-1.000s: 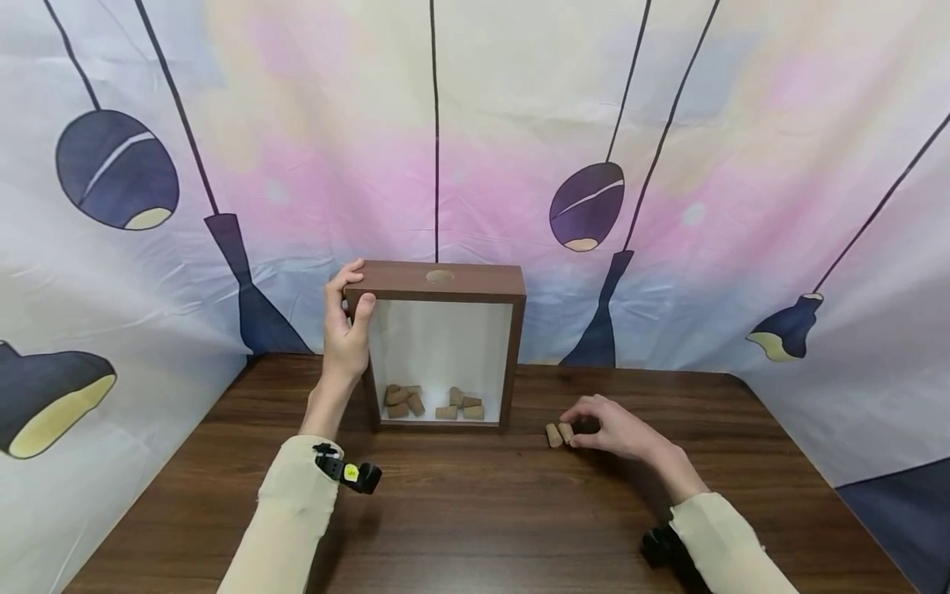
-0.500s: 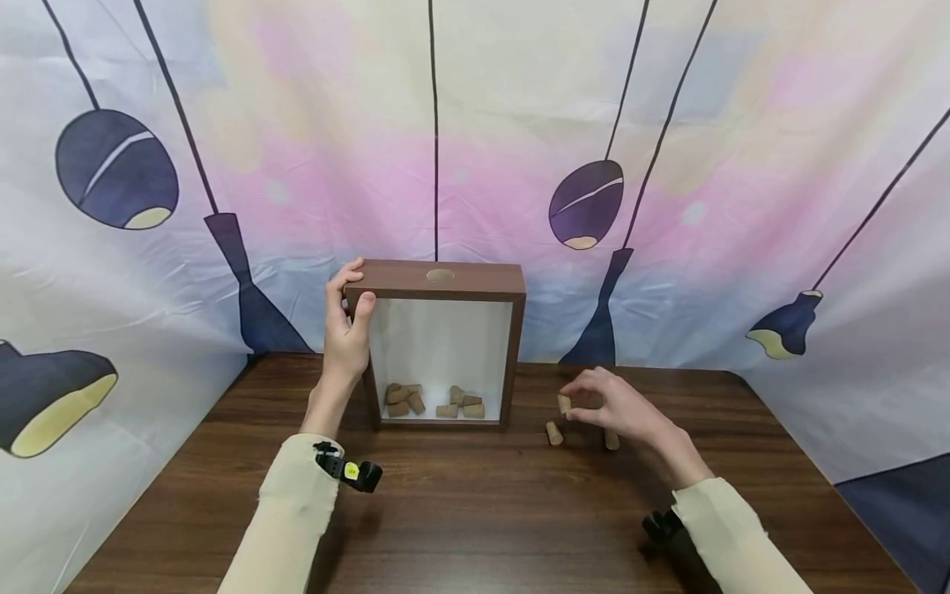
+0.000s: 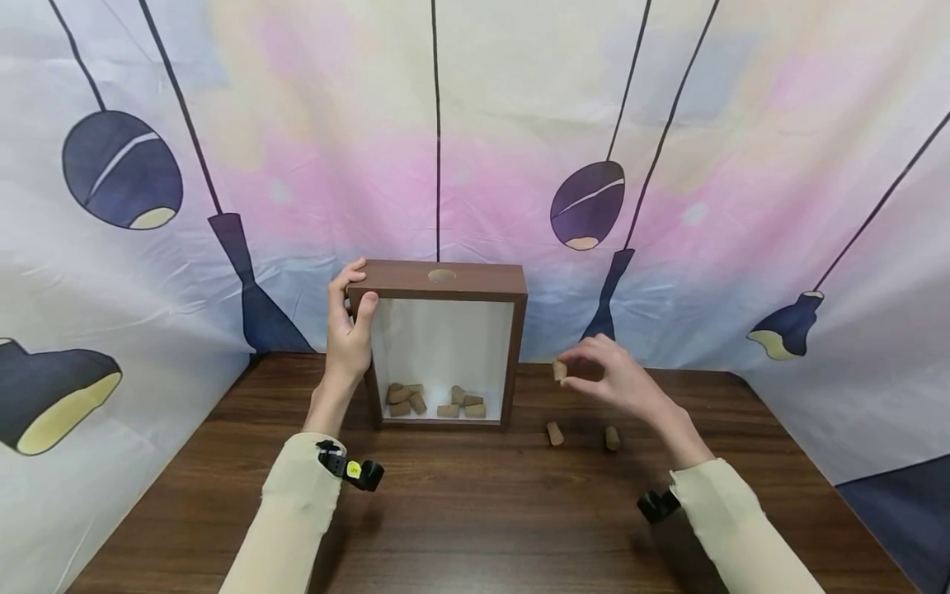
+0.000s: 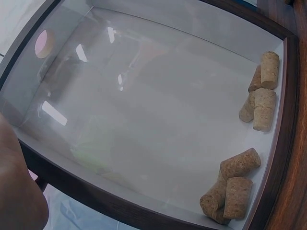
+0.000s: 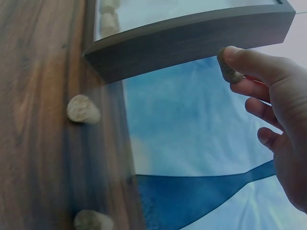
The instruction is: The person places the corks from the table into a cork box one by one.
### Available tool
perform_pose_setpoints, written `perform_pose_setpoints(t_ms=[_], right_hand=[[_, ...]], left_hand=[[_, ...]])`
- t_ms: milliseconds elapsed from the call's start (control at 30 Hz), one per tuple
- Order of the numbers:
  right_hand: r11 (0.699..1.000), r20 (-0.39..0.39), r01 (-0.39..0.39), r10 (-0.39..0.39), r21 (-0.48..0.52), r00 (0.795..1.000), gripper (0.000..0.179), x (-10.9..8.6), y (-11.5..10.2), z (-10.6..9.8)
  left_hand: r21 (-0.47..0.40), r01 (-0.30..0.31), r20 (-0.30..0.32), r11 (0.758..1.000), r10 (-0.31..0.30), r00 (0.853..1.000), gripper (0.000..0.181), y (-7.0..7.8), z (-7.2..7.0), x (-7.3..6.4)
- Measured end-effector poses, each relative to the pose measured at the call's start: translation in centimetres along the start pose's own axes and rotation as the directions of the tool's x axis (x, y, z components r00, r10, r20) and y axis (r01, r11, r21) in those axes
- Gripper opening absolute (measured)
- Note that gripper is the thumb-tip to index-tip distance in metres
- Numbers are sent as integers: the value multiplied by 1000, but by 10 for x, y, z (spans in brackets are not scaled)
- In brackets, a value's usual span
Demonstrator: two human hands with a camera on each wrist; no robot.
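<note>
A brown shadow box frame [image 3: 518,346] with a clear front and a round hole [image 3: 442,275] in its top stands upright on the table. My left hand [image 3: 349,342] grips its upper left corner, thumb on the front and fingers over the top and side. Inside, several corks [image 4: 238,163] lie in two heaps along the bottom. Between thumb and fingertips my right hand [image 3: 612,373] pinches a cork [image 3: 560,370], raised off the table to the right of the box. Two more corks, a nearer-box one [image 3: 554,434] and one further right [image 3: 612,438], lie below that hand.
The dark wooden table [image 3: 475,511] runs back to a printed cloth backdrop [image 3: 490,165] just behind the box. A small black wrist camera [image 3: 359,474] sits on the left sleeve, and another camera [image 3: 657,505] hangs at the right sleeve.
My right hand has picked one cork off the table from beside another and lifted it up and away, uncovering a cork at the right. The left hand and box stay put.
</note>
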State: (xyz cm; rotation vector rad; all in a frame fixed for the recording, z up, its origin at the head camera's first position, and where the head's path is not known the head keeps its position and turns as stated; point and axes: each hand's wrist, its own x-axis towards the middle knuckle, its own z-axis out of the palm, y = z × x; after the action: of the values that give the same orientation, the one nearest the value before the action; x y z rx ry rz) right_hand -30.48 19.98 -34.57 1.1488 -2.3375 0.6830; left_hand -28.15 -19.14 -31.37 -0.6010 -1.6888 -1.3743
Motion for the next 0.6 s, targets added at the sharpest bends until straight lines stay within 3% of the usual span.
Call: perform_pose_setpoints(t_ms=[600], right_hand=[[997,-167,80,-79,-2,983,33,45,-22,-30]], left_hand=[[-17,-9,-9,1000,9,1000,33,1,0,0]])
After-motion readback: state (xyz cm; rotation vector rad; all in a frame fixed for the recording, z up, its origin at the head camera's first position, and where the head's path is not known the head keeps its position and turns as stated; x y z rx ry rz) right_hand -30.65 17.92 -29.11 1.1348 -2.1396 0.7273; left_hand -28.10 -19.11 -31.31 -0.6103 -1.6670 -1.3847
